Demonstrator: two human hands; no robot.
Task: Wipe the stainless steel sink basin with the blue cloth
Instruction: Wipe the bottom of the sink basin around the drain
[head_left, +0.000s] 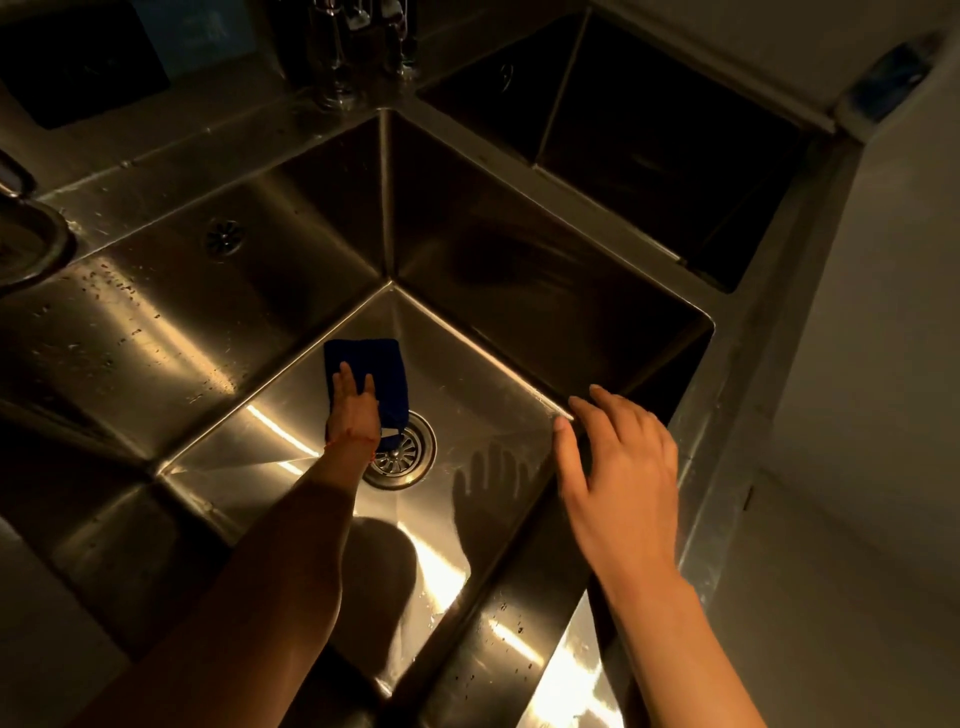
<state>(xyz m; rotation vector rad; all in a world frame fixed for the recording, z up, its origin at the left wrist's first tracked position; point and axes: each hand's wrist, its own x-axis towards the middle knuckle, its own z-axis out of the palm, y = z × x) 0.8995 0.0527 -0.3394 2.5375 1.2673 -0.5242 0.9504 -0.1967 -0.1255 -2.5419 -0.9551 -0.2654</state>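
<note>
The stainless steel sink basin (483, 374) fills the middle of the head view, deep and square. On its floor lies the folded blue cloth (382, 366), just beyond the round drain (402, 457). My left hand (356, 408) reaches down into the basin and presses flat on the cloth, fingers spread over it. Higher up, my right hand (615, 460) hovers over the basin's right side, near the rim, fingers apart, nothing in it. The cloth's near end is partly hidden by my left hand.
A second, darker basin (649, 150) lies beyond to the right. The faucet base (31, 239) stands at the left edge, an overflow grille (224, 237) on the back wall. Glasses (358, 47) stand behind the sink. A wall (883, 364) runs along the right.
</note>
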